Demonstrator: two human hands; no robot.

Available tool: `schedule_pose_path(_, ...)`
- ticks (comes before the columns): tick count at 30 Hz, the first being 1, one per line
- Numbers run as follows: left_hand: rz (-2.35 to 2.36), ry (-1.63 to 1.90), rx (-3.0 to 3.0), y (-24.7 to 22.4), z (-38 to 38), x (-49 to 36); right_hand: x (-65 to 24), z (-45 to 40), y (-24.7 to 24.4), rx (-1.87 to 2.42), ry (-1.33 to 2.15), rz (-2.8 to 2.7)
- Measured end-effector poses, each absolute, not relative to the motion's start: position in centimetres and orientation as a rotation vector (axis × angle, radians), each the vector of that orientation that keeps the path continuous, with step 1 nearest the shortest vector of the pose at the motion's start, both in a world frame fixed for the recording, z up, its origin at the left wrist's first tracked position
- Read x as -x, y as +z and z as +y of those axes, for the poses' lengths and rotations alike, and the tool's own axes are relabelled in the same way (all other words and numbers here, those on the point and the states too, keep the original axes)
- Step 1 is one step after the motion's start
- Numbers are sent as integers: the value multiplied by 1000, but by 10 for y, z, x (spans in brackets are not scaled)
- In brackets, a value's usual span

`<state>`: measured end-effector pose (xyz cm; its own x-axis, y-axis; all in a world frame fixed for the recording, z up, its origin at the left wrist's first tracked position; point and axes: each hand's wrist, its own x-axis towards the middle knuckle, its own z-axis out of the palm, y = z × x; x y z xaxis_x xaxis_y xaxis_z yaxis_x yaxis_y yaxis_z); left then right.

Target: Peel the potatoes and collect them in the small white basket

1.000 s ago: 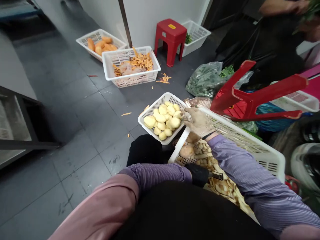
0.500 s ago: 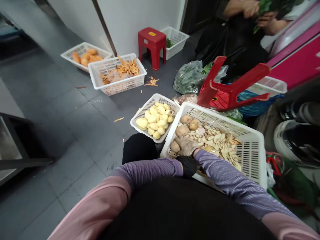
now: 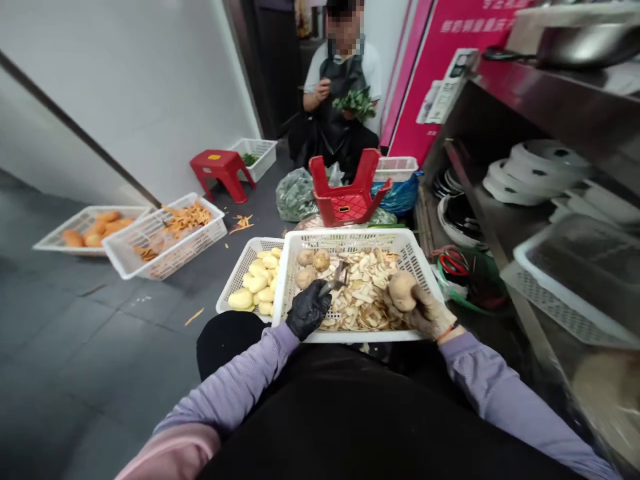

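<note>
My left hand [image 3: 309, 311], in a black glove, is closed round the handle of a peeler [image 3: 336, 280] over the left part of a white basket [image 3: 357, 336]. At the basket's right side my right hand [image 3: 431, 316], in a pale glove, grips an unpeeled potato [image 3: 402, 291]. Potato peelings [image 3: 361, 297] cover much of the basket floor between the hands. A few brown potatoes [image 3: 306, 276] lie in its far left corner. Peeled potatoes [image 3: 257, 283] fill a smaller white basket [image 3: 224, 301] just to the left, partly hidden by the large one.
An upturned red stool [image 3: 345, 200] stands beyond the basket, beside plastic bags of greens [image 3: 296, 195]. Baskets of carrot peelings [image 3: 187, 220] and carrots [image 3: 100, 230] stand left. Across from me a person [image 3: 343, 100] holds leafy greens. Metal shelving [image 3: 505, 247] lines the right.
My view has swung right and up. My right hand has come away from the brown potatoes at the left with one in its grip. The peeler in my left hand now shows.
</note>
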<state>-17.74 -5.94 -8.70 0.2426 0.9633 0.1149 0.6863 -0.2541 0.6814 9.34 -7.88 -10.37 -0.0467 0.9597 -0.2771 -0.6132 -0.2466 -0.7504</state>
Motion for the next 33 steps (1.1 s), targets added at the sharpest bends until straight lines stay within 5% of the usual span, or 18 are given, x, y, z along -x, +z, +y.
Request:
schedule_pose_path(11, 1111, 72, -2975, -56, 1, 117, -94, -74, -67, 1904, 954, -1875)
schedule_pose_path(15, 808, -230, -3154, -54, 25, 92, -86, -78, -56, 1875, 967, -1916)
schedule_pose_path(19, 1144, -380, -3042, -64, 51, 95, -87, -77, -60, 1728, 1057, -1932)
schedule_pose_path(33, 1166, -155, -2974, -72, 71, 82, -93, -55, -99, 1528, 483, -2005)
